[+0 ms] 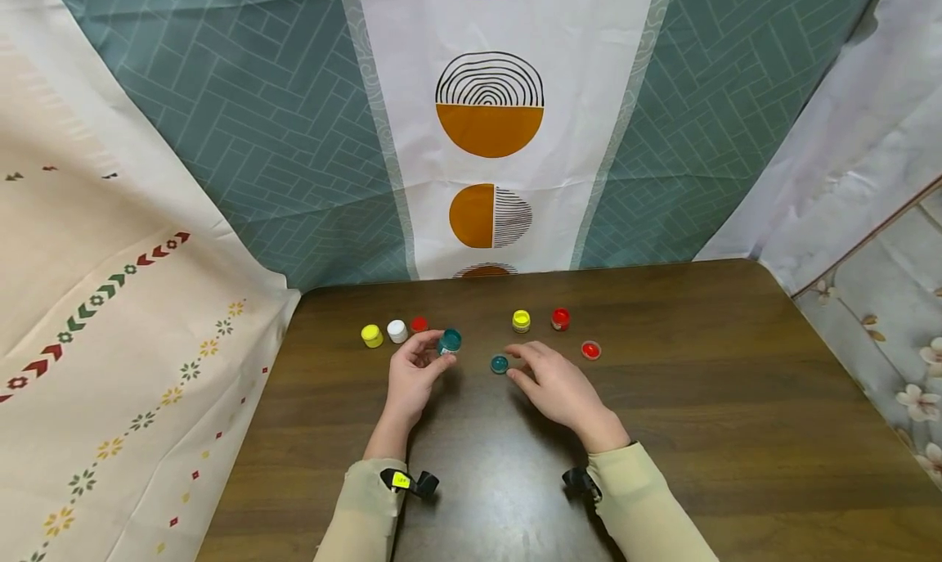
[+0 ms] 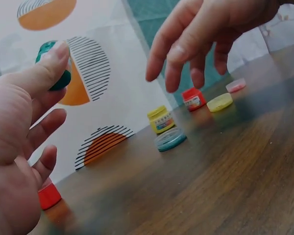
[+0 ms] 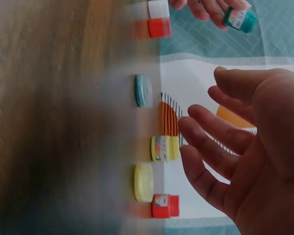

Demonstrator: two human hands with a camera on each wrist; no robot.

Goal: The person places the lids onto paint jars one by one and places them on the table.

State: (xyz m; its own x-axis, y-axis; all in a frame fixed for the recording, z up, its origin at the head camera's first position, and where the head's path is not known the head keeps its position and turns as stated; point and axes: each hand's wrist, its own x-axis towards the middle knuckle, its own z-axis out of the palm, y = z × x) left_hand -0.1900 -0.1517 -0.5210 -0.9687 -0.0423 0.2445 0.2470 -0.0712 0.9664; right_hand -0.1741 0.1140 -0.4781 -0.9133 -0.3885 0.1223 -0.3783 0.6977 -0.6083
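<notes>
My left hand (image 1: 410,379) pinches a small green paint jar (image 1: 450,341) between thumb and fingers, raised above the table. Its label shows in the right wrist view. A round green lid (image 1: 500,364) lies flat on the table between the hands. Over the table close beside that lid is my right hand (image 1: 553,384), fingers spread and loosely bent, holding nothing. Behind it stand a yellow paint jar (image 1: 521,321) and a red paint jar (image 1: 560,319). A yellow lid (image 2: 220,103) lies near them, hidden by the right hand in the head view.
On the left stand a yellow jar (image 1: 371,335), a white jar (image 1: 397,331) and a red jar (image 1: 419,325), this last partly behind the left hand. A red lid (image 1: 591,350) lies to the right. Patterned cloth (image 1: 309,137) hangs behind the wooden table (image 1: 736,398).
</notes>
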